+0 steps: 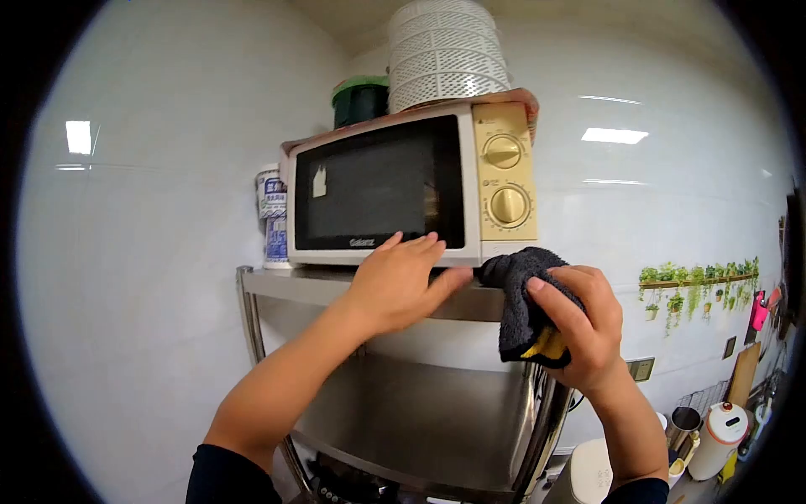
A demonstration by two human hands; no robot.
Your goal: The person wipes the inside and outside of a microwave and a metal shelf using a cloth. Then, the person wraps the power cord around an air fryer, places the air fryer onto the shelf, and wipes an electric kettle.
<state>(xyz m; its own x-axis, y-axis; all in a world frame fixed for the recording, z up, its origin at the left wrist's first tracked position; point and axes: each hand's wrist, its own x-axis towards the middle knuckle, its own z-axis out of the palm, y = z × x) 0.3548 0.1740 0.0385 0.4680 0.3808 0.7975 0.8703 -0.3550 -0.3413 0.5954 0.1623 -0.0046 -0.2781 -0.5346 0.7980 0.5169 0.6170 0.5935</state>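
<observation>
**Cloth in Hand at the Microwave Stand**

A person leans in at a steel kitchen rack, the right hand (590, 328) clenched around a dark gray cloth (522, 286) with a yellow patch showing below the fingers. From where I stand, the cloth hangs bunched at the right front corner of the upper shelf (290, 286), just under the dials of a Galanz microwave (378, 197). The left hand (395, 284) grips nothing: its fingers lie flat over the bottom of the microwave door, apparently touching it, the thumb blurred above the shelf's edge.

The work looks to be midway, with the cloth in use rather than laid aside. Which stretches it has already covered I cannot tell; no streak or line marks finished from unfinished.

Room is tight up top. Only a narrow strip of steel runs before the microwave, printed containers (276, 231) stand just beside it on the left, and white stacked baskets (445, 55) rise above it, near a green bin (361, 102). Beyond the right corner there is air for the wrist, though a white appliance (591, 472) sits below that forearm. A tall gap parts the upper shelf from the lower shelf (420, 403).
</observation>
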